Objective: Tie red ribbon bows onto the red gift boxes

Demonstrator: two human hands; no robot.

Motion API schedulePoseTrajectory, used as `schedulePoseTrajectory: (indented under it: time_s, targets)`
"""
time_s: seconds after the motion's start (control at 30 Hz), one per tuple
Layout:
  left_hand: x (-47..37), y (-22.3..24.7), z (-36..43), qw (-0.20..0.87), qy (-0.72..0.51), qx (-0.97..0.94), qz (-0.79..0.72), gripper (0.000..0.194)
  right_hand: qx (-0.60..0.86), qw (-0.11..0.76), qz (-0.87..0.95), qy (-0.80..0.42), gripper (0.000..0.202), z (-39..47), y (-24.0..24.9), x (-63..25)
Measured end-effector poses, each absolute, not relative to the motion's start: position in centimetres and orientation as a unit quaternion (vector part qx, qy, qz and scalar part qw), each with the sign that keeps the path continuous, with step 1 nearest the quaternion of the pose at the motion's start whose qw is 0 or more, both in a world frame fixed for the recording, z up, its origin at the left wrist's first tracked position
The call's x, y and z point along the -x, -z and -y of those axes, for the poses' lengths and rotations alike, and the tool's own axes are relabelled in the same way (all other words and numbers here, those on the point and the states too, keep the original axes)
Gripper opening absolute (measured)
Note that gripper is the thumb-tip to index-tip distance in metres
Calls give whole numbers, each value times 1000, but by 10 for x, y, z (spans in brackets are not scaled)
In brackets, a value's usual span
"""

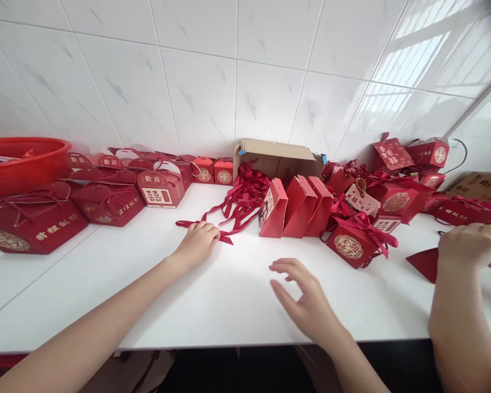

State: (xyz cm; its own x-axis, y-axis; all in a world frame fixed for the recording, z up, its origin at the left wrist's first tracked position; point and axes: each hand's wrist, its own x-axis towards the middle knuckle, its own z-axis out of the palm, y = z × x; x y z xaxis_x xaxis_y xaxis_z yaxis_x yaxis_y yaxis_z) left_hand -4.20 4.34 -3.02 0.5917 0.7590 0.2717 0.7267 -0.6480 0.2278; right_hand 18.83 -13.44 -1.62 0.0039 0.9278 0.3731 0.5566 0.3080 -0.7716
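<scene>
My left hand (199, 240) rests low over the white table with its fingers curled on a dark red ribbon (238, 218). A loop and a cut end of the ribbon stick out around the fingers. Behind it, a tangled heap of ribbons (249, 185) spills from an open cardboard box (276, 153). Over the table's front middle, my right hand (300, 295) is open, thumb and fingers apart, with nothing in it. Several upright red folded boxes (298, 207) stand beyond that hand. To their right sits a red gift box with a ribbon bow (352, 240).
Red handled gift boxes (110, 199) crowd the left back beside an orange-red basin (24, 164). More ribboned boxes (401, 196) are piled at the right. Another person's hand (470, 245) and forearm reach in at the far right, beside a dark red piece (425, 262). A tiled wall bounds the back.
</scene>
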Motion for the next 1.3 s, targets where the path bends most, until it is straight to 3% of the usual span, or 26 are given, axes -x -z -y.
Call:
schedulePoseTrajectory:
  time_s: [0.17, 0.33, 0.47, 0.57, 0.73, 0.9, 1.13, 1.3]
  targets:
    - [46, 28, -21, 72, -155, -904, -391, 23, 529, 407, 687, -287, 23, 130, 36, -158]
    - [37, 7, 32, 127, -166, -910, -358, 21, 543, 433, 648, -312, 39, 130, 45, -148]
    - [29, -10, 69, 260, -197, -884, -334, 20, 507, 509, 595, -361, 22, 130, 40, -146]
    - [28, -13, 79, 298, -183, -869, -351, 17, 494, 539, 561, -389, 18, 131, 37, -144]
    - [32, 1, 75, 253, -140, -885, -366, 22, 503, 537, 560, -381, 11, 133, 41, -143]
    - [39, 11, 67, 183, -114, -917, -337, 13, 487, 579, 540, -368, 10, 135, 43, -152]
    - [70, 4, 50, 142, -127, -911, -366, 26, 392, 782, 318, -366, 17, 134, 34, -204]
    - [104, 5, 15, 107, -155, -883, -430, 28, 381, 847, 252, -270, 11, 144, 26, -240]
